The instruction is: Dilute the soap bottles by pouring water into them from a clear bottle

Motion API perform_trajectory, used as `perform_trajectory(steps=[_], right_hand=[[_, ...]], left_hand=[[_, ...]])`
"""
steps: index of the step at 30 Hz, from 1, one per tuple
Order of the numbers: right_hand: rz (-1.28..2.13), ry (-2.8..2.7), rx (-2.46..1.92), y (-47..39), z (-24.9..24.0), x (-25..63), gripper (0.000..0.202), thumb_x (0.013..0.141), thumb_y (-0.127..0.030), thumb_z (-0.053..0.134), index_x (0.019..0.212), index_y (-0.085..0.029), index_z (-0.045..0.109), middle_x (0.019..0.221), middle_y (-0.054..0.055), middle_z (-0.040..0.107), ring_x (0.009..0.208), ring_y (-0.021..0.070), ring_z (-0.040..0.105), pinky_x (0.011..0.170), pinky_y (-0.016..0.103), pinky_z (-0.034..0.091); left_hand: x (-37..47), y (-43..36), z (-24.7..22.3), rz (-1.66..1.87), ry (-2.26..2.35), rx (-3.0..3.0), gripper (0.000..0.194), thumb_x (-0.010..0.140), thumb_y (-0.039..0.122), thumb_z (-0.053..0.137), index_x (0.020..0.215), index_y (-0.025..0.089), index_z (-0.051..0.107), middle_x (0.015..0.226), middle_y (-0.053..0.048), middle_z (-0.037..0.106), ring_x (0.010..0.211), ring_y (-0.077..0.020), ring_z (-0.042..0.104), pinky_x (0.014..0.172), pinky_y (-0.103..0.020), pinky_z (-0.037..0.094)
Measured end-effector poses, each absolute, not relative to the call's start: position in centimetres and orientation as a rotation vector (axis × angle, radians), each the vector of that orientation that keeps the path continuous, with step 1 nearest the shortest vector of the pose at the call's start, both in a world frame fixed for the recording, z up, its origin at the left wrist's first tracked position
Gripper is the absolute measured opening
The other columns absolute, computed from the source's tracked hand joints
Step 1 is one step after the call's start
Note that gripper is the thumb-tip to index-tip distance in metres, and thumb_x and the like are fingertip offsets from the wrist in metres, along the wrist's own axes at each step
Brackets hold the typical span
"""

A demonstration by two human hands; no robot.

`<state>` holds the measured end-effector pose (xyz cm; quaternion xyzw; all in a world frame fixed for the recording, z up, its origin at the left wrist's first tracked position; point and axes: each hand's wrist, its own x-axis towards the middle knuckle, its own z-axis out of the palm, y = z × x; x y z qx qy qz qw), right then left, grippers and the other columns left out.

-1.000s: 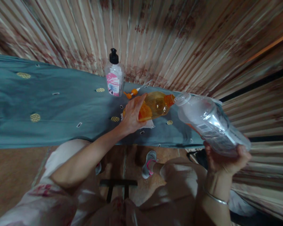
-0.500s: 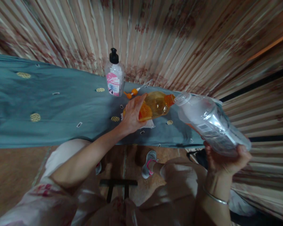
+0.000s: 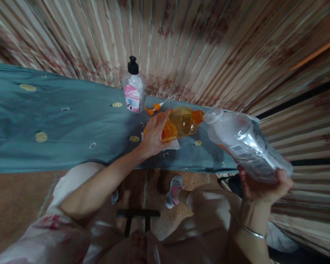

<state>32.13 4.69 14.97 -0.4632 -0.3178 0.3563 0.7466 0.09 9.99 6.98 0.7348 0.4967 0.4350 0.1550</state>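
2 grips engaged. My L hand (image 3: 153,136) is curled part-closed over the base half of the amber btl (image 3: 184,123), which is laid over nearly horiz., neck to the right. My R hand (image 3: 265,187) cups the base end of the clear btl (image 3: 247,145), fingers & thumb spread approx. to btl width. Clear btl: right of amber btl, tilted, mouth at the amber btl's mouth; exact rim contact n/d, cannot tell. Orange pump (image 3: 156,107) w/ tube: lying just behind amber btl. Black-topped btl (image 3: 134,95): upright, behind & left of amber btl. White sheet (image 3: 174,145): partly under amber btl, on teal cloth (image 3: 71,126).
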Motion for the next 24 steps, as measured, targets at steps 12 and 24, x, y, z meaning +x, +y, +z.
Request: perform_trajectory(steps=[12, 24], right_hand=[[0.777, -0.714, -1.003, 4.62, 14.97, 32.13, 0.041, 0.051, -0.041, 0.069, 0.09, -0.027, 0.067, 0.094, -0.004, 0.069, 0.061, 0.015, 0.063, 0.031, 0.023, 0.047], [0.772, -0.706, -1.014, 4.69, 14.99, 32.09, 0.045, 0.05, -0.042, 0.068, 0.093, -0.027, 0.066, 0.095, -0.003, 0.068, 0.062, 0.015, 0.063, 0.031, 0.023, 0.048]], left_hand=[[0.05, 10.0, 6.91, 1.25, 1.423, 2.107, 0.107, 0.074, 0.039, 0.083, 0.16, 0.025, 0.022, 0.157, -0.017, 0.041, 0.142, -0.0382, 0.042, 0.118, -0.056, 0.035], [0.1, 9.95, 6.87, 1.263, 1.413, 2.112, 0.107, 0.074, 0.037, 0.083, 0.16, 0.025, 0.02, 0.156, -0.016, 0.042, 0.142, -0.0377, 0.042, 0.118, -0.056, 0.035]])
